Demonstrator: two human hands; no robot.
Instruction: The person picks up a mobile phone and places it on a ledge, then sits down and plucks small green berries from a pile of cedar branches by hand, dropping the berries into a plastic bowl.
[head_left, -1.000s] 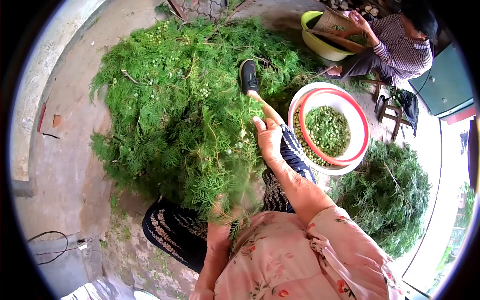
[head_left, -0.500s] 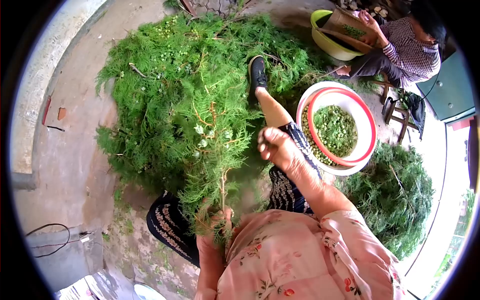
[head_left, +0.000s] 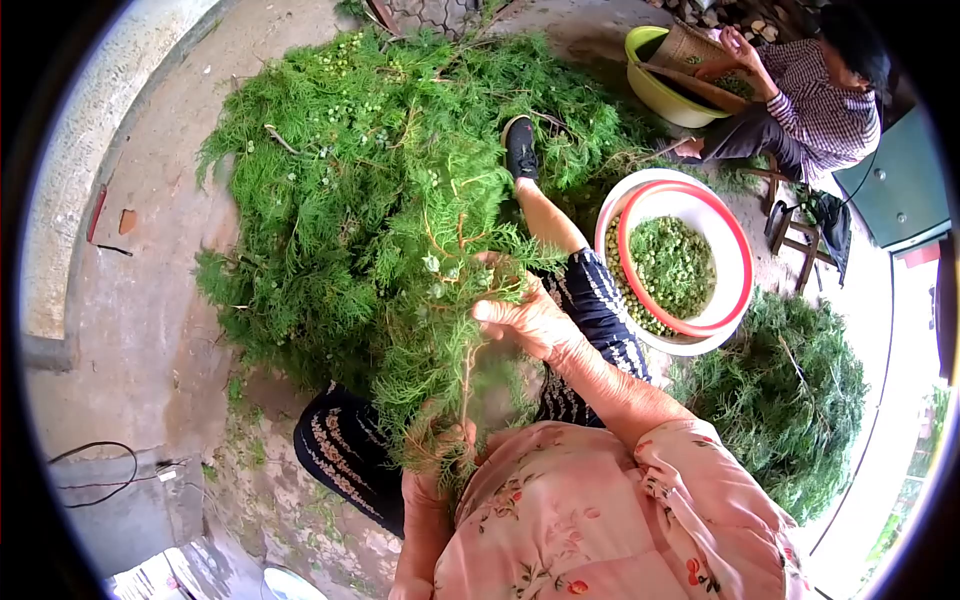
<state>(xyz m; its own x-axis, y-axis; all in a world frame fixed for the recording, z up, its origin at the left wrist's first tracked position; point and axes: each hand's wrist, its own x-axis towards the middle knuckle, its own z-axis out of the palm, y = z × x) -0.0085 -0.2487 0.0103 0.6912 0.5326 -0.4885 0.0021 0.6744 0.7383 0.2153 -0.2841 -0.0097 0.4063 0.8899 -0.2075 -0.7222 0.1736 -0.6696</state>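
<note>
My left hand [head_left: 450, 440] is closed around the lower stem of a leafy evergreen branch [head_left: 465, 375], held upright in front of my body; sprigs cover part of the fingers. Pale green cones [head_left: 433, 264] show midway up the branch. Against its right side is my right hand [head_left: 530, 318], thumb and fingers apart, close to the cones. Foliage hides some of those fingertips, and no cone shows in this hand. To its right stands a white basin [head_left: 606, 215] with a red-rimmed bowl [head_left: 735, 232] inside. Both contain picked green cones [head_left: 670, 262].
A large heap of cut branches [head_left: 300, 200] spreads ahead around my shoe [head_left: 520, 150]. Another pile [head_left: 790, 400] lies at the right. A person [head_left: 820, 110] sits at the upper right beside a yellow-green tub [head_left: 665, 90]. A wooden stool [head_left: 800, 240] stands nearby.
My right hand has moved left to the branch, its curled fingers opening out. The branch has shifted slightly right in my left hand.
</note>
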